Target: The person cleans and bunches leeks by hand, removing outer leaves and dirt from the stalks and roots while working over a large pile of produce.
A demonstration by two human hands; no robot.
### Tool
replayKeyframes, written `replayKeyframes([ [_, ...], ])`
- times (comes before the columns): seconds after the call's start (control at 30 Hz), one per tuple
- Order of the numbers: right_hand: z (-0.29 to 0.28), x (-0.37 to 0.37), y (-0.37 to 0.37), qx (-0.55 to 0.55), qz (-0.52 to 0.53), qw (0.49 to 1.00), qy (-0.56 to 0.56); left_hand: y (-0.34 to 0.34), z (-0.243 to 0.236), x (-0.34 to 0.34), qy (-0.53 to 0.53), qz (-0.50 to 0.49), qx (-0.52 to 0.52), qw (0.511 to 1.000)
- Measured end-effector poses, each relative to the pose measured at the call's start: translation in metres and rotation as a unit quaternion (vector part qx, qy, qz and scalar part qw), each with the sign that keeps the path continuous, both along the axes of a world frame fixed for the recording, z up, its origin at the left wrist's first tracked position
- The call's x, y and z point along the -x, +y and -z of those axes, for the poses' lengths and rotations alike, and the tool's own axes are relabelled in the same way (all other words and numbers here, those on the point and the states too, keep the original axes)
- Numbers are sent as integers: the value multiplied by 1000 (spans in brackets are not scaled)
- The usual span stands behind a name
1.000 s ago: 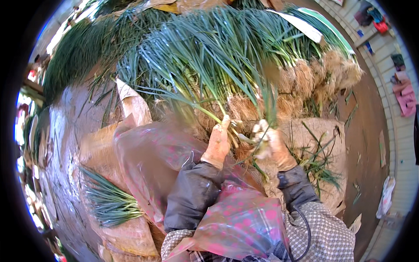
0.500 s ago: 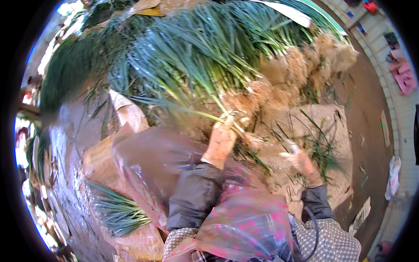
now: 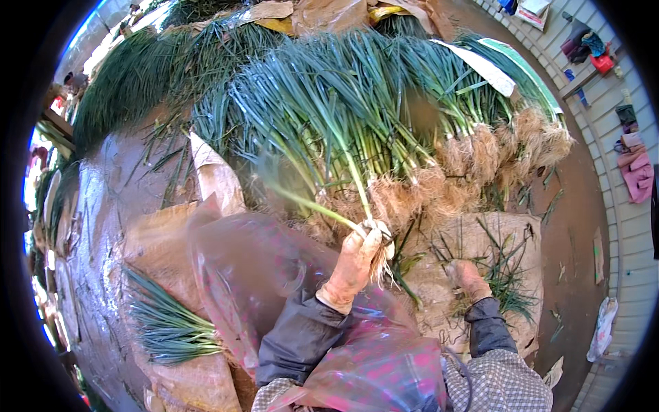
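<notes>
My left hand [image 3: 353, 268], in what looks like a tan glove, is closed around a couple of green onions [image 3: 321, 209] at their pale lower ends. Their stringy roots hang below the fingers. One stalk slants up to the left, blurred at its far end; another rises toward the big pile. My right hand [image 3: 468, 278] is low over brown sacking [image 3: 439, 302], beside loose green leaf scraps [image 3: 511, 275]; its fingers are partly hidden, and whether they hold anything is unclear. A large pile of green onions [image 3: 329, 96] lies beyond, roots toward me.
A clear plastic sheet with pink spots [image 3: 384, 357] covers my lap. At my left, a small bunch of green onions [image 3: 171, 323] rests on brown sacking [image 3: 161, 240]. Wet ground [image 3: 110, 226] extends further left. A pale slatted wall [image 3: 631, 254] runs along the right.
My left hand has drawn nearer to me with the green onions, away from the pile. My right hand has shifted slightly left, its fingers now lower and less visible. The head view has tilted.
</notes>
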State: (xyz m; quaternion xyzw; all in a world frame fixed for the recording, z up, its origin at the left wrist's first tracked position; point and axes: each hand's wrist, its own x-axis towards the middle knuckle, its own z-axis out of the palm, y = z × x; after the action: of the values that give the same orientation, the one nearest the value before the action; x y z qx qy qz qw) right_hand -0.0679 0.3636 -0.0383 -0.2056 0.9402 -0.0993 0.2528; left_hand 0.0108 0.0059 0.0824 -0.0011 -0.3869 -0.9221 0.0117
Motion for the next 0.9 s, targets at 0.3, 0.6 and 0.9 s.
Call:
replayKeyframes([
  [0.3, -89, 116, -170, -116, 73, 989, 53, 5, 50, 7, -156, -70, -56, 984],
  [0.6, -143, 16, -198, 317, 38, 873, -370, -4, 29, 16, -269, -26, -66, 960],
  [0.9, -130, 61, -222, 371, 30, 903, -215, -5, 34, 4, -185, 39, 127, 974],
])
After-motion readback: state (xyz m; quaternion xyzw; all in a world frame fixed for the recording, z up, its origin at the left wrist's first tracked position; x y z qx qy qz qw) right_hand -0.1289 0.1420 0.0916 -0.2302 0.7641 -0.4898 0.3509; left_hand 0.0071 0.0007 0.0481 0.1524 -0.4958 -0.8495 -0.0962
